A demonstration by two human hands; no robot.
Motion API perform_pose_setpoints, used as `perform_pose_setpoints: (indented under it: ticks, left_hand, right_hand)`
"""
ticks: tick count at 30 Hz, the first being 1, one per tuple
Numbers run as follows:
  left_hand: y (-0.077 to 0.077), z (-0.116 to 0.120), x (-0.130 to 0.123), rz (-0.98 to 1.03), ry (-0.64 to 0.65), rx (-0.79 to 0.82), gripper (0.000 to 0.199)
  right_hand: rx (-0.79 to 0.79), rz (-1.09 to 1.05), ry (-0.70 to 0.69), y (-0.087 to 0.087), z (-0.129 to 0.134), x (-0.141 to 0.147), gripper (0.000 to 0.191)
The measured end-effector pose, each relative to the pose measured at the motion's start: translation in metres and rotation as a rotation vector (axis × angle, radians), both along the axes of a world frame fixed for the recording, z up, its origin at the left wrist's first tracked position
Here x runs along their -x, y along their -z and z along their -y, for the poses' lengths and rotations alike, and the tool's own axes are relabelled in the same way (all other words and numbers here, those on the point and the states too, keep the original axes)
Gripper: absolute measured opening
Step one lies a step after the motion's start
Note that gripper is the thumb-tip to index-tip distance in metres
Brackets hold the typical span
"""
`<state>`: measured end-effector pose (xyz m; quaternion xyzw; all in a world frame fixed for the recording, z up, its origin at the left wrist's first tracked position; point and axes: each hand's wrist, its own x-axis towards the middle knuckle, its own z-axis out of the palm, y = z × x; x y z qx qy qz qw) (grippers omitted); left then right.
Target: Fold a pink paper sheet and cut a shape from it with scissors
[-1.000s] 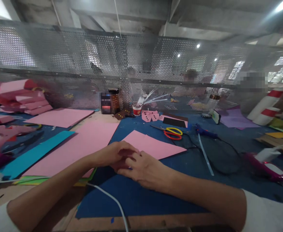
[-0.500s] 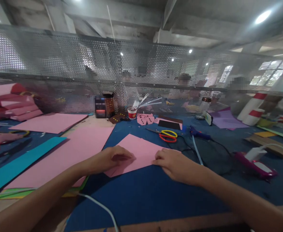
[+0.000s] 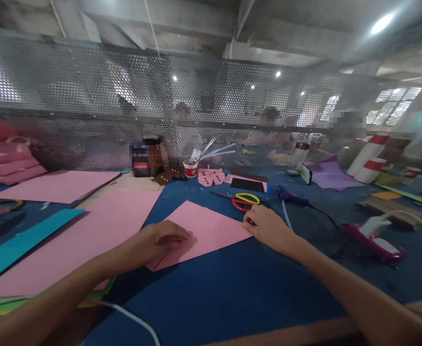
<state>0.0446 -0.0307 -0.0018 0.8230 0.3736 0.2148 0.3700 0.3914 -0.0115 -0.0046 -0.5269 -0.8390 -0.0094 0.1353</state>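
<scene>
A folded sheet of pink paper (image 3: pixel 211 231) lies on the blue table in front of me, with a corner pointing right. My left hand (image 3: pixel 163 238) rests on its left part, fingers stretched forward and lightly bent, the tips touching the paper; the thumb is mostly hidden. At the right corner, my right hand (image 3: pixel 266 226) has its fingers curled together and pinches the paper's edge. Just behind that hand lie scissors (image 3: pixel 246 199) with yellow and red handles, partly covered by it.
Large pink sheets (image 3: pixel 99 226) and a teal strip (image 3: pixel 30 242) lie left. A blue glue gun (image 3: pixel 293 197) and a magenta power strip (image 3: pixel 374 242) with cables are right. Behind stand a paper cup (image 3: pixel 190 168), pink dotted pieces (image 3: pixel 211 177) and a perforated metal screen (image 3: pixel 211 91).
My right hand has slid outward along the pink paper to its right corner, near the scissors. My left hand stays on the paper's left part. The view has shifted slightly.
</scene>
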Motion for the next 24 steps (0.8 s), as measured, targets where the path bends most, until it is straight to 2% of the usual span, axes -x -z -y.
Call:
perform_pose_setpoints:
  ticks: [5,15,18,24]
  left_hand:
    - [0.000,0.000,-0.001,0.006,-0.013,-0.007,0.033]
    - [0.009,-0.004,0.002,0.000,-0.014,-0.091,0.030]
    - [0.007,-0.003,0.001,-0.011,-0.021,-0.093,0.031]
    - [0.004,0.001,-0.002,0.009,-0.047,-0.073,0.031]
  right_hand:
    - [0.044,-0.034,0.068,-0.003,0.004,0.000,0.022]
    - [0.145,-0.001,0.042,-0.011,0.010,-0.011,0.037]
    - [0.152,-0.016,-0.045,-0.015,0.010,-0.016,0.038]
    - [0.017,0.035,-0.409,-0.024,0.017,-0.016,0.036]
